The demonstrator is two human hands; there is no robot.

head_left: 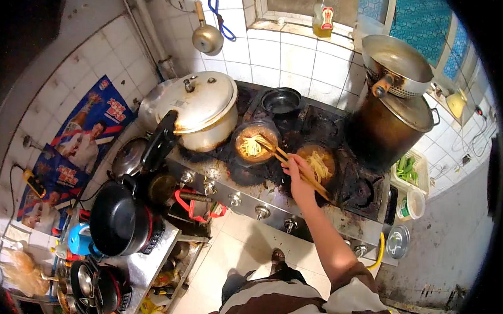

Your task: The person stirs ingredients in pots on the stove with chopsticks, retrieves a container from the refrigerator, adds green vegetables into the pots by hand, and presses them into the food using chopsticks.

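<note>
My right hand (297, 179) is closed around a pair of long wooden chopsticks (280, 155). Their tips reach into noodles (252, 147) in a small round pot (272, 134) on the stove. Under and beside this hand sits a second small pot (334, 168), which also has pale noodles (319, 165) in brownish liquid. The hand and chopsticks cover part of it. At the bottom edge of the view, left of the striped shirt, shows a small patch of skin that may be part of my left hand or arm; no fingers can be made out.
On the stove (250, 182) stand a large lidded pressure cooker (207, 133), a black bowl-shaped pot (281, 103) and a tall stockpot (378, 129) topped by a colander (401, 68). A black pan (117, 218) occupies the left side table. A basket of green vegetables (426, 186) sits right.
</note>
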